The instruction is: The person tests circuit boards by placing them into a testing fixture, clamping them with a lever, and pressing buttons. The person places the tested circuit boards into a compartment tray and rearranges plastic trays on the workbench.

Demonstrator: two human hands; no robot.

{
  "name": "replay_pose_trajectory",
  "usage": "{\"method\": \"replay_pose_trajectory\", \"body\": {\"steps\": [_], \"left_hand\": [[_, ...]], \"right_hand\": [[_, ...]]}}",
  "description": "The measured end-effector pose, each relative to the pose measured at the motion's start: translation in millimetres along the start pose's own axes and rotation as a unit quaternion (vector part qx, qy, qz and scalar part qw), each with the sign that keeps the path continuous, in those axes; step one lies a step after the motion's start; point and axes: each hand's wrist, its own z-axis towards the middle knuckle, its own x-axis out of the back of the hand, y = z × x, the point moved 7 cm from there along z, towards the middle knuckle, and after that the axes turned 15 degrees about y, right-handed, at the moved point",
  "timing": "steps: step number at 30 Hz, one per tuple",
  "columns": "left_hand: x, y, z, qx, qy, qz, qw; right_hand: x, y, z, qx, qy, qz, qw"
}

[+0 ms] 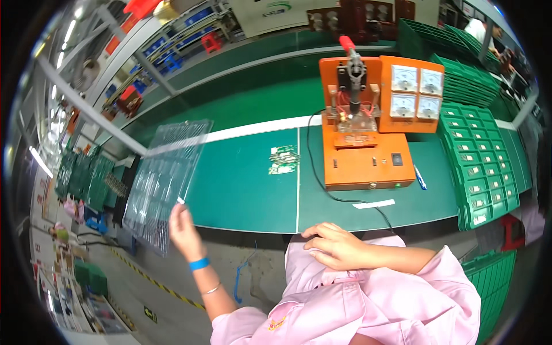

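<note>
My left hand [184, 233], with a blue band at the wrist, is raised at the near right edge of a clear plastic tray [164, 172]. Its thumb and fingers are pinched on a small white piece [180, 200], too small to name. My right hand [336, 246] lies on my lap in front of the table edge, holding nothing, its fingers loosely apart. On the green mat [241, 198] rests a cluster of small green circuit boards [283, 160]. Beyond my right hand stands an orange test fixture [368, 164] with a red-handled toggle clamp [352, 63] and several dial meters [404, 78].
Green compartment trays [480, 167] holding small parts sit at the right, with more green trays [463, 83] stacked behind. A blue pen [420, 177] and a white strip [374, 204] lie near the fixture. A black cable [313, 167] curves around it. A metal rail [259, 129] crosses behind.
</note>
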Motion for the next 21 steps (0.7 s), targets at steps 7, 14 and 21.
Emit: {"method": "replay_pose_trajectory", "body": {"steps": [7,14,21], "left_hand": [[-216,28,-81,-0.208,-0.384,0.003,0.9],[-296,-3,-96,-0.327,-0.465,0.204,0.797],[-278,9,-109,-0.389,-0.457,0.239,0.764]], "right_hand": [[68,9,-24,-0.071,0.071,-0.05,0.994],[101,34,-31,-0.152,0.152,-0.062,0.975],[105,43,-23,-0.159,0.15,-0.059,0.974]]}}
